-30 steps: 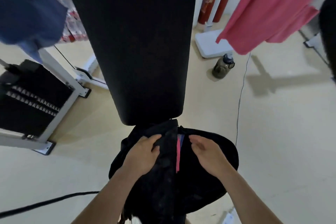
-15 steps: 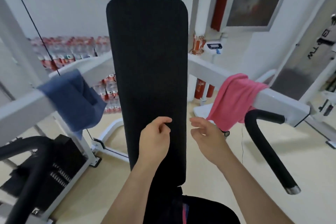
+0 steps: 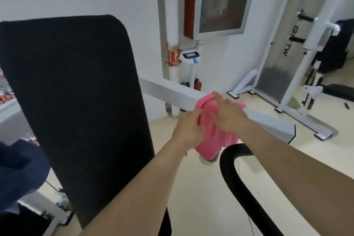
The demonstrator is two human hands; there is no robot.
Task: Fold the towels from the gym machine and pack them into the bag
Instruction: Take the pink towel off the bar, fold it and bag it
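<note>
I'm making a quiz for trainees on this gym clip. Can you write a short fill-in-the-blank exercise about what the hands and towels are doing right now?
1. Both hands, the left hand and the right hand, are on the ____ towel.
2. That towel hangs over a white ____ of the machine.
3. The tall pad left of the hands is ____ in colour.
4. A ____ towel shows at the lower left edge.

Missing words: pink; bar; black; blue
</note>
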